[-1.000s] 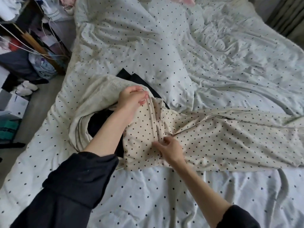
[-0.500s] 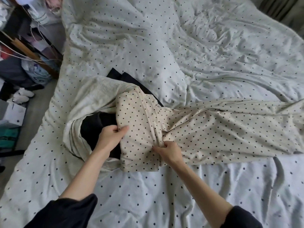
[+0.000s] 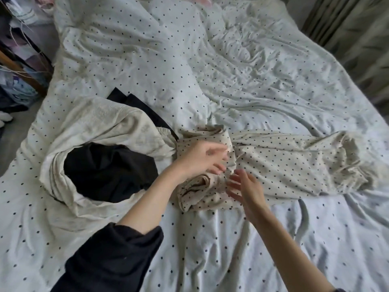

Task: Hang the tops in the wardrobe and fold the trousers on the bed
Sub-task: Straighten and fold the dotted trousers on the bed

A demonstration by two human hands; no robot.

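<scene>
Cream polka-dot trousers (image 3: 280, 165) lie across the spotted duvet (image 3: 210, 239), waist end bunched toward the cream and black garment pile (image 3: 101, 165), likely mid-fold. Left hand (image 3: 202, 159) rests on the bunch, fingers spread, gripping nothing. Right hand (image 3: 246, 188) hovers beside it, fingers loose, motion-blurred.

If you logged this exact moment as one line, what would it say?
left hand: open, over cream dotted trousers | right hand: open, beside bunched end | trousers: unfolded on white dotted bed cover
</scene>
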